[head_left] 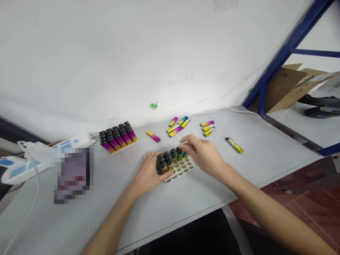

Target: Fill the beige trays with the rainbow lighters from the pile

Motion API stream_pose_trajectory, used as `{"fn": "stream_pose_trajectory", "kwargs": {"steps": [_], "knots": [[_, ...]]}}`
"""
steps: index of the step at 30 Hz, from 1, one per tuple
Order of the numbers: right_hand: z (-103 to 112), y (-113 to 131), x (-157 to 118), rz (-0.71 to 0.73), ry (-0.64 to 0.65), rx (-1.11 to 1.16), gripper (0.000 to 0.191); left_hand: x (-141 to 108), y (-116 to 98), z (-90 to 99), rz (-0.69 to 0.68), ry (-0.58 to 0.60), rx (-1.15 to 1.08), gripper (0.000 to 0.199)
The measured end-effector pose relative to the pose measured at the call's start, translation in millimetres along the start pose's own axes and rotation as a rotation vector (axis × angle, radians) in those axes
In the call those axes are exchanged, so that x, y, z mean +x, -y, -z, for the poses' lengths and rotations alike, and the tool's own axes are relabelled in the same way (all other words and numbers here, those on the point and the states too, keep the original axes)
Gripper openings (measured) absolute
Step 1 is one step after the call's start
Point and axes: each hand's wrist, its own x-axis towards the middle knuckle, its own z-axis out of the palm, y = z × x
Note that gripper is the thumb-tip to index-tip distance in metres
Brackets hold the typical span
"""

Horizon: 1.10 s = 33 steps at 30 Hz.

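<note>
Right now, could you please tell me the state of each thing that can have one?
Front tray: partly filled.
Front lighters: upright, black tops up.
Rear tray: filled, as far as visible.
Rear lighters: upright.
Loose lighters: lying flat on the table.
Cardboard box: flaps open.
Power strips: on or off, cannot tell.
Left hand: curled around the front tray's left end.
Right hand: fingers bent at the front lighters; grip unclear.

A white wall (170, 53) — chipped in places, with a small green mark (153, 105) low on it — stands behind a pale grey tabletop (148, 216) in soft light. At the right, a blue metal frame (288, 49) slants up beside another light-coloured surface (285, 124) — below, reddish floor tiles (315, 210) show pale joints.
</note>
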Motion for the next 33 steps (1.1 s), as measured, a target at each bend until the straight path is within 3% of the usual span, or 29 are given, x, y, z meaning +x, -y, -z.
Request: {"fn": "stream_pose_trajectory", "kwargs": {"steps": [4, 7, 11, 17, 22, 26, 29, 31, 33], "knots": [[18, -31, 34, -0.102, -0.074, -0.043, 0.017, 1, -1, -2.3, 0.009, -0.005, -0.031, 0.050], [16, -59, 57, -0.176, 0.009, -0.180, 0.019, 1, -2, -4.2, 0.043, -0.041, -0.057, 0.050], [3, -82, 78, -0.202, 0.128, -0.458, 0.034, 0, -3, -5.1, 0.083, -0.059, -0.070, 0.051], [-17, -90, 96, -0.184, 0.202, -0.538, 0.046, 2, -6, -0.7, 0.065, -0.041, -0.059, 0.039], [-33, -87, 92, -0.318, 0.105, -0.540, 0.037, 3, -9, 3.0, 0.076, -0.001, -0.027, 0.026], [-33, -86, 81, -0.403, 0.044, -0.472, 0.031, 4, -8, 4.2, 0.081, 0.010, -0.029, 0.025], [-25, -83, 74, -0.380, -0.005, -0.373, 0.029, 5, -7, 5.3, 0.078, 0.024, -0.042, 0.026], [-21, -79, 70, -0.333, -0.034, -0.112, 0.024, 5, -6, 6.1, 0.076, 0.037, -0.047, 0.027], [-20, -72, 66, -0.311, -0.043, 0.288, 0.020, 5, -4, 7.2, 0.074, 0.052, -0.050, 0.028]]}}
